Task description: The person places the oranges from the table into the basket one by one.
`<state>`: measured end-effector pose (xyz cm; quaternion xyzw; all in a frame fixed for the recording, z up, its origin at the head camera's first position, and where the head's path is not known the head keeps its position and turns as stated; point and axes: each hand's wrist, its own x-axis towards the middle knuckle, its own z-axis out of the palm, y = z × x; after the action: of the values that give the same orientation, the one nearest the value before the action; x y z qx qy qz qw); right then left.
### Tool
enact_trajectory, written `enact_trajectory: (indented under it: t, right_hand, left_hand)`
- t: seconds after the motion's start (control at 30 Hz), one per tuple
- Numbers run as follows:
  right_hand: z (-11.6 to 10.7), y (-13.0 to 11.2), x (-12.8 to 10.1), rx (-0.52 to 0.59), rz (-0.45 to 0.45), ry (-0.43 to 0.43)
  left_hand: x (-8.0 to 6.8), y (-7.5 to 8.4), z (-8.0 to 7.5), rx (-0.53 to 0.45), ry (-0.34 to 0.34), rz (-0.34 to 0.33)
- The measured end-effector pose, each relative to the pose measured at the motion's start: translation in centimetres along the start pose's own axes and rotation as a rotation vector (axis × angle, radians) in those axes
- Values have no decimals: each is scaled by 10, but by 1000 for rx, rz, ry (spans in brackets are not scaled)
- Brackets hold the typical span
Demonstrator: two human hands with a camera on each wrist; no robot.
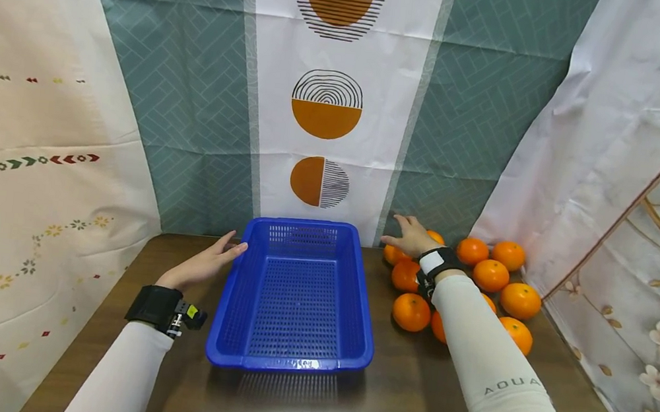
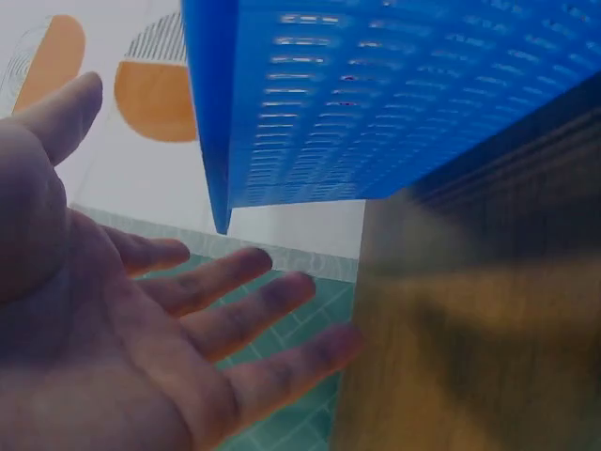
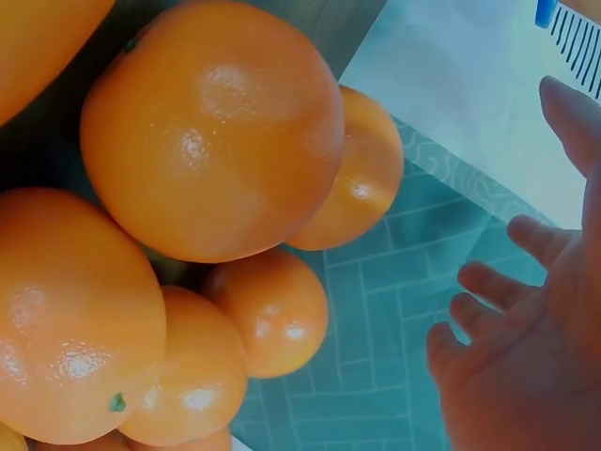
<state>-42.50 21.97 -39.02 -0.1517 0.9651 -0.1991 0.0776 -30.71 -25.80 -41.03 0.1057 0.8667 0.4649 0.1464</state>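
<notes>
Blue perforated plastic basket [image 1: 297,296], rectangular, long axis running front to back, sits mid-table [image 1: 395,398]. Left hand [image 1: 201,265], fingers straight, touches its left rim. Right hand [image 1: 413,237], fingers spread, hovers over glossy round oranges [image 1: 490,275] piled at back-right corner.

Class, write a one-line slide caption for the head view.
Left hand beside an empty blue basket; right hand open above a pile of oranges on the table.
</notes>
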Motion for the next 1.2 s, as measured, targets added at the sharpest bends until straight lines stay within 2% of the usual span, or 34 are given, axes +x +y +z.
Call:
enact_trajectory:
  t: [0.23, 0.53, 0.77, 0.97, 1.2]
  right_hand:
    - [4, 9, 6, 0, 27, -19]
    - [3, -9, -5, -69, 42, 3]
    - [5, -8, -2, -99, 52, 4]
    - [7, -1, 6, -80, 52, -7]
    - [20, 13, 11, -83, 34, -70]
  left_hand:
    - [0, -14, 3, -66, -25, -15]
    - [3, -31, 12, -206, -71, 10]
    - [6, -36, 17, -219, -79, 13]
    - [6, -38, 21, -259, -63, 27]
    - [6, -49, 29, -285, -58, 34]
